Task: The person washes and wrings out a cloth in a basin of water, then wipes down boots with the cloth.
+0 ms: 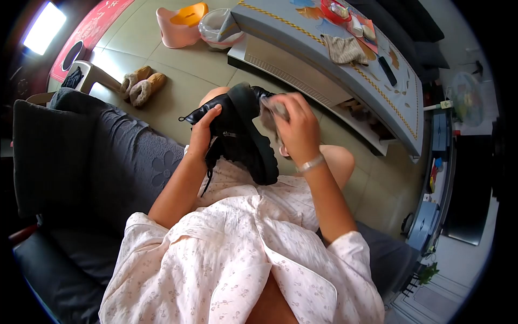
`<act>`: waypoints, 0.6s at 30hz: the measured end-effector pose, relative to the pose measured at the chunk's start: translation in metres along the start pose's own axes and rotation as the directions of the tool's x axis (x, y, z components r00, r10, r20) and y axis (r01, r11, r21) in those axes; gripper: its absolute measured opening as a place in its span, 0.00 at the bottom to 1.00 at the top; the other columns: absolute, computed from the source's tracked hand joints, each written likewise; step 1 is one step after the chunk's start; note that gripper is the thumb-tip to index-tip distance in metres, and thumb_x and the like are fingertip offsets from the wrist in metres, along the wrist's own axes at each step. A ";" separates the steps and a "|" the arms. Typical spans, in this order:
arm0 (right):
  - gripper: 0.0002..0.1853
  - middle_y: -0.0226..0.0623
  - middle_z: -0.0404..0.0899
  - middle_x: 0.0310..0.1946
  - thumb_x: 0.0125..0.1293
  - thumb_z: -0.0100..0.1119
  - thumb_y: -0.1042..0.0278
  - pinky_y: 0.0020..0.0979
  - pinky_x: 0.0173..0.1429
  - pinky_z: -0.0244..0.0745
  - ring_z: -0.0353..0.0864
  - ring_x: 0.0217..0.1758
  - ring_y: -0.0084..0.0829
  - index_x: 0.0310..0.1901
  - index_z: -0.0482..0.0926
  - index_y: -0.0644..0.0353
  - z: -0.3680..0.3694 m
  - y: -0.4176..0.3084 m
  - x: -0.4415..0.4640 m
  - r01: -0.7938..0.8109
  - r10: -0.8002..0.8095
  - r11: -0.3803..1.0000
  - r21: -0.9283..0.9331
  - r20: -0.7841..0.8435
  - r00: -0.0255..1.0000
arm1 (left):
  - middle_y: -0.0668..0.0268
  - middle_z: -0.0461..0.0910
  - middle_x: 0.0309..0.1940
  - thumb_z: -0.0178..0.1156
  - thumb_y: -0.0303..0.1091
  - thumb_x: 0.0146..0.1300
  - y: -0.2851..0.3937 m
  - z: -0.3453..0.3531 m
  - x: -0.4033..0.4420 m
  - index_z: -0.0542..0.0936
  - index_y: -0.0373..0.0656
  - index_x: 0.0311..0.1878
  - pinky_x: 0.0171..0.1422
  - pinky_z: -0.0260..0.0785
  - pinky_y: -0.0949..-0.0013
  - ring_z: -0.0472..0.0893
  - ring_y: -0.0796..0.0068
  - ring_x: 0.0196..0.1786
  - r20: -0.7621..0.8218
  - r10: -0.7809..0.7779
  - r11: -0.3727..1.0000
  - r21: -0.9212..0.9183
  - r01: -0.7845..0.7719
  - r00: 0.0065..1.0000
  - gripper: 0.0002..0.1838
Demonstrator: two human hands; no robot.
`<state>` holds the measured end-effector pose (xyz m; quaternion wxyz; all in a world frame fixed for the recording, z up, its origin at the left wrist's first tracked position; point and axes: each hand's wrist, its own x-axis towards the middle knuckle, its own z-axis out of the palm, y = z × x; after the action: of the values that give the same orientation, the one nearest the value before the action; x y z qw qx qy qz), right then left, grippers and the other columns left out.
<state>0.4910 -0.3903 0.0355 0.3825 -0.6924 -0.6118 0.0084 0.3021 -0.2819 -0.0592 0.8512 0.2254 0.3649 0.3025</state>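
A black lace-up boot with a thick, lugged sole is held over my lap, tilted with the sole facing right. My left hand grips its left side, thumb on the black upper. Laces dangle below that hand. My right hand, with a band on the wrist, is closed round a greyish cloth beside the sole; the cloth is slightly blurred. I cannot tell whether it touches the sole. Another black, shiny piece shows behind the sole, mostly hidden, perhaps a second boot.
A table with a patterned cover stands ahead, bearing a striped cloth, a black remote-like object and a red basket. Fur-lined slippers, a lined bin and a pink child's seat are on the floor. A grey sofa is left.
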 end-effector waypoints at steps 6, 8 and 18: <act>0.10 0.42 0.79 0.40 0.55 0.63 0.76 0.41 0.47 0.76 0.79 0.43 0.46 0.40 0.77 0.58 0.063 -0.003 0.019 0.032 -0.030 0.997 -0.069 0.036 0.999 | 0.59 0.85 0.43 0.63 0.40 0.60 -0.003 -0.007 -0.002 0.81 0.35 0.51 0.52 0.76 0.69 0.84 0.69 0.46 -0.098 0.029 1.000 0.011 -0.028 0.995 0.20; 0.13 0.41 0.78 0.40 0.53 0.65 0.76 0.42 0.47 0.76 0.80 0.43 0.47 0.42 0.77 0.57 0.061 0.003 0.000 0.069 -0.065 0.994 -0.090 0.047 0.997 | 0.60 0.85 0.43 0.64 0.40 0.60 -0.002 0.006 -0.016 0.81 0.35 0.51 0.52 0.76 0.70 0.84 0.69 0.46 -0.102 0.070 0.996 0.053 -0.065 0.992 0.20; 0.09 0.33 0.83 0.37 0.64 0.66 0.69 0.30 0.36 0.76 0.81 0.34 0.29 0.43 0.79 0.61 -0.005 0.018 -0.064 -0.308 0.336 0.928 0.210 -0.111 0.935 | 0.63 0.82 0.48 0.66 0.39 0.64 -0.022 0.051 -0.039 0.79 0.34 0.56 0.56 0.73 0.70 0.81 0.73 0.50 0.025 0.297 0.913 0.285 -0.292 0.955 0.22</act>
<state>0.4925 -0.4469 0.0004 0.4833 -0.7428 -0.4566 0.0790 0.3265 -0.3327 -0.0214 0.7509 0.3955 0.3746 0.3733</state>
